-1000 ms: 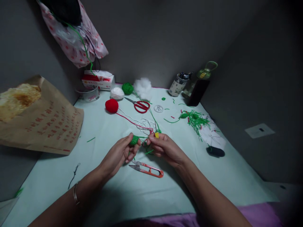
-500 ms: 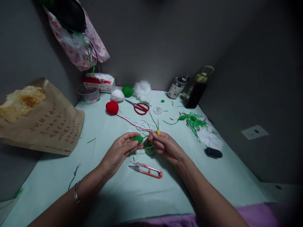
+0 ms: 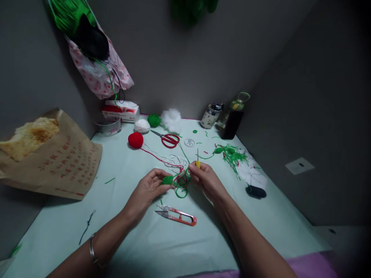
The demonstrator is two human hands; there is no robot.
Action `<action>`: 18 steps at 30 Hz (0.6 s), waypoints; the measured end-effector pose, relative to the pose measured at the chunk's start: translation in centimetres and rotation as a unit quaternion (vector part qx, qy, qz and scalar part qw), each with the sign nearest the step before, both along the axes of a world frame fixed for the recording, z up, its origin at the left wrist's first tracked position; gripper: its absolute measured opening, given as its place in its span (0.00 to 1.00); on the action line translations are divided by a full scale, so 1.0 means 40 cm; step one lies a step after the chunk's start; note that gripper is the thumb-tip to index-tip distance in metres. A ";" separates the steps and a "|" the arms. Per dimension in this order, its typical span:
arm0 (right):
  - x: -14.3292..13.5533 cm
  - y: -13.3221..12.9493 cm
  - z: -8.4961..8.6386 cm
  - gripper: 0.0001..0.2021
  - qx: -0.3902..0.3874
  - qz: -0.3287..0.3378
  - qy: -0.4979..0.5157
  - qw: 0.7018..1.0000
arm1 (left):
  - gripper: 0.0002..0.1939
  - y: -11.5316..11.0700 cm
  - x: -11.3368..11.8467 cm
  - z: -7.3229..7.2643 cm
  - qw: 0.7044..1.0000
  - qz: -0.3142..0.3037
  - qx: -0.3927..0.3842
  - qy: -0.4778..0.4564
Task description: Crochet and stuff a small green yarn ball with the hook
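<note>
Between the thumb and fingers of my left hand [image 3: 149, 190] is a small green crocheted piece [image 3: 167, 180]. My right hand [image 3: 205, 178] is closed on a crochet hook [image 3: 198, 163] with a yellow handle, its thin metal shaft pointing up. Loops of green yarn [image 3: 181, 192] and some red and white strands lie between the hands. A red yarn ball [image 3: 135, 140] sits beyond my left hand, its strand running to the work. Orange-handled thread snips [image 3: 180, 217] rest on the table just below the hands.
Red scissors [image 3: 170, 141], a white yarn ball [image 3: 142, 126], a green yarn ball [image 3: 154, 120] and white stuffing [image 3: 171, 119] lie at the back. Green yarn scraps [image 3: 234, 157] are on the right. A paper bag with flatbread [image 3: 69, 162] stands left. A bottle [image 3: 233, 119] stands back right.
My right hand with the crochet hook has moved a little away from the green piece. My left hand has tipped the piece, and its fingers now lie lower over it. The view has shifted slightly.
</note>
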State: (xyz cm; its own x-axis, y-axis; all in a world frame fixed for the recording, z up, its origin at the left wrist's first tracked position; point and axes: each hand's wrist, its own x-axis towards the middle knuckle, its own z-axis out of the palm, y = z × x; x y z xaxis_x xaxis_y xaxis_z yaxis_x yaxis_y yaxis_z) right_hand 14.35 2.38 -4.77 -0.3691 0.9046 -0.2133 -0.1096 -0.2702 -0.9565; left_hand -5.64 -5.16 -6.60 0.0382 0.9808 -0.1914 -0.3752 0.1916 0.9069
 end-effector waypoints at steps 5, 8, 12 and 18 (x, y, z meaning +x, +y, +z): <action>0.014 0.013 -0.001 0.20 0.055 -0.035 -0.038 0.997 | 0.17 0.001 0.003 -0.005 0.999 0.019 0.027 0.027; 0.010 0.009 0.000 0.20 0.067 -0.023 -0.047 0.996 | 0.18 -0.001 0.008 -0.003 0.999 0.021 0.025 0.043; 0.004 0.003 0.004 0.23 0.068 0.001 -0.045 0.997 | 0.21 -0.005 0.010 0.001 0.999 -0.019 0.010 0.046; 0.053 0.041 0.019 0.23 0.107 -0.056 -0.061 0.991 | 0.21 -0.006 0.003 -0.002 0.997 -0.048 -0.027 0.055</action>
State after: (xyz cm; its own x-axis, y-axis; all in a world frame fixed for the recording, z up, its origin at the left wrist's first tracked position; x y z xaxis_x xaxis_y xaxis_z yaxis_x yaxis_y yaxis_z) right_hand 16.45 4.01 -4.00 -0.2478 0.9675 -0.0498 -0.0079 -0.0534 -0.9985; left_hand -5.51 -5.40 -6.68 0.1076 0.9615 -0.2529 -0.2512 0.2724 0.9288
